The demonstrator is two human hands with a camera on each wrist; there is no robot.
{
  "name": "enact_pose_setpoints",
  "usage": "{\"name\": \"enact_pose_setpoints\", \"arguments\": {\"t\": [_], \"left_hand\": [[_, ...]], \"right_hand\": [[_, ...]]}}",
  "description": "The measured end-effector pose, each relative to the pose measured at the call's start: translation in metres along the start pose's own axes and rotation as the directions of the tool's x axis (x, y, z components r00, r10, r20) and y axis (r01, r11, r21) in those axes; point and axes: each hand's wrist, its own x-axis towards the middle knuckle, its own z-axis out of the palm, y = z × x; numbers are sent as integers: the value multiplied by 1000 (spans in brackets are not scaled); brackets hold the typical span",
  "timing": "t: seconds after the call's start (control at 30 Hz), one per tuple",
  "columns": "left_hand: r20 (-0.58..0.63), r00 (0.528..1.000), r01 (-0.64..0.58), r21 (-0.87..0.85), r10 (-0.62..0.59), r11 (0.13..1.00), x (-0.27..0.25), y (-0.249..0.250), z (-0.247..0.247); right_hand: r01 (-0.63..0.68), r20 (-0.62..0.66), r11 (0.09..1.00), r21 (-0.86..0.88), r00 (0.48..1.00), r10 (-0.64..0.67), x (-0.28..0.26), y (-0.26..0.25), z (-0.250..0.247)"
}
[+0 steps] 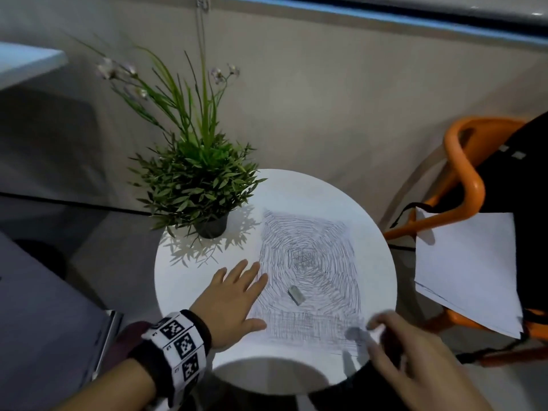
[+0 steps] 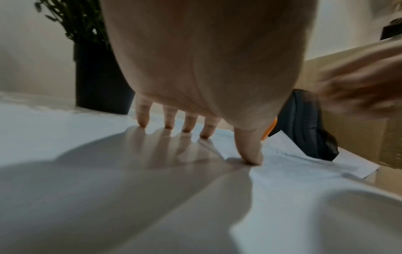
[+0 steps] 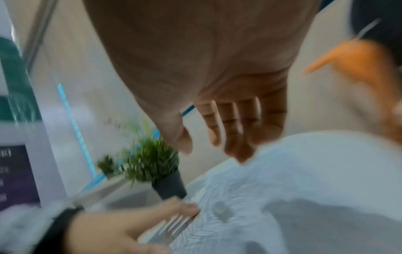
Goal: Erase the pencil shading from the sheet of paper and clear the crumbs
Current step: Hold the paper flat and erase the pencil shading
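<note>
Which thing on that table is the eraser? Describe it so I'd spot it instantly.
Find the round white table with the potted plant. Beside the plant lies a sheet covered in pencil scribble. The eraser is the small pale grey block lying loose on the shading, nearer the left hand.

Round white surface (image 1: pixel 373 232). Pot plant (image 1: pixel 212 225) stands at its far left, casting leaf shadows on the top. Sheet (image 1: pixel 308 280), covered in pencil shading, lies right of centre, its near edge close to the rim. Small grey eraser (image 1: pixel 296 294) lies on the sheet, near side of middle. Left hand (image 1: pixel 237 298) lies flat, fingers spread, fingertips and thumb on the sheet's left edge. Right hand (image 1: pixel 415 351), blurred, at the near right rim; contact unclear.
</note>
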Motion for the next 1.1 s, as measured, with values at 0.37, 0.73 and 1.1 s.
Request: {"name": "enact_pose_setpoints", "arguments": {"t": [0.37,0.73,1.1], "left_hand": [[2,1000,-19,-152,19,988,74,-48,-43],[-116,991,-77,-47,72,996,73,-44,-29],[-31,985,-168,37,170,985,74,-23,-25]], "right_hand": [[224,217,966,-131,957,-192,98,-33,83],[-10,13,979,204,1000,8,236,-29,58],[79,19,991,110,996,-81,248,-16,53]]}}
